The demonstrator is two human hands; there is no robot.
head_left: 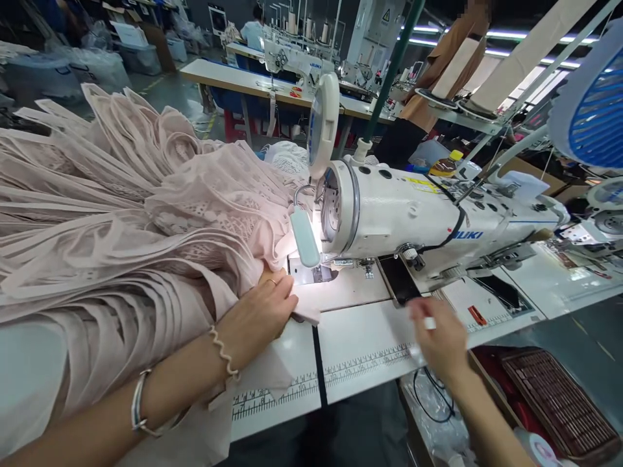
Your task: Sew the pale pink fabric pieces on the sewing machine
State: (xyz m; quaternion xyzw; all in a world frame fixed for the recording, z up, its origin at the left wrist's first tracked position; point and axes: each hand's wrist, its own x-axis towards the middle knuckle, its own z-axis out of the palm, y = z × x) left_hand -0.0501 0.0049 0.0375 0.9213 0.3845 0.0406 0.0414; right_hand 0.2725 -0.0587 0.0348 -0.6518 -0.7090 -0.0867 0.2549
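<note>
Pale pinkish-beige lace fabric (204,201) lies in a large layered heap at the left and reaches to the sewing machine's needle area. My left hand (267,305) is curled closed on an edge of this fabric, just in front of the machine's bed. The sewing machine (389,207) is white, with a pale green lamp (305,237) hanging at its head. My right hand (440,334) is over the table's front edge, close to a dark phone (400,280). It is blurred, with something white at a finger; whether it holds anything is unclear.
A printed ruler (365,364) runs along the table's front edge. An orange tool (477,316) lies to the right. A blue fan (594,104) and thread cones (455,68) stand above. A brown basket (559,402) sits lower right. Behind, another person (438,71) stands.
</note>
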